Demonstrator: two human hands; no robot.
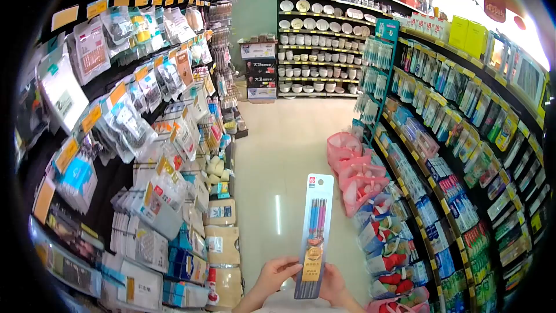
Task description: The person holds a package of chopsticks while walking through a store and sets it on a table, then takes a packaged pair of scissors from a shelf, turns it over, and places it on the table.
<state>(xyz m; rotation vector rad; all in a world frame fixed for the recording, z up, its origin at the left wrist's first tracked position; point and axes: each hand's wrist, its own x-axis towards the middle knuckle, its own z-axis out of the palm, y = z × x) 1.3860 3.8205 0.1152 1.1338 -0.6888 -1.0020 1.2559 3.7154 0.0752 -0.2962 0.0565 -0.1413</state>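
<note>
A long, narrow pack of chopsticks (314,237) stands nearly upright before me, tilted slightly, low in the middle of the view. Its card has a white top with a red logo, and blue, pink and dark sticks show on its front above a gold label. My left hand (277,277) pinches the lower left edge, thumb on the front. At the lower right edge, my right hand (334,285) is wrapped round the pack, with most of its fingers hidden behind the card.
On the left, a shelf wall carries hanging packets (124,124) and cutting boards (222,246). Toothbrush packs (457,116) and boxes line the right shelves. Pink bags (353,171) stand on the aisle floor (272,156). Bowls and plates (318,40) fill the far rack.
</note>
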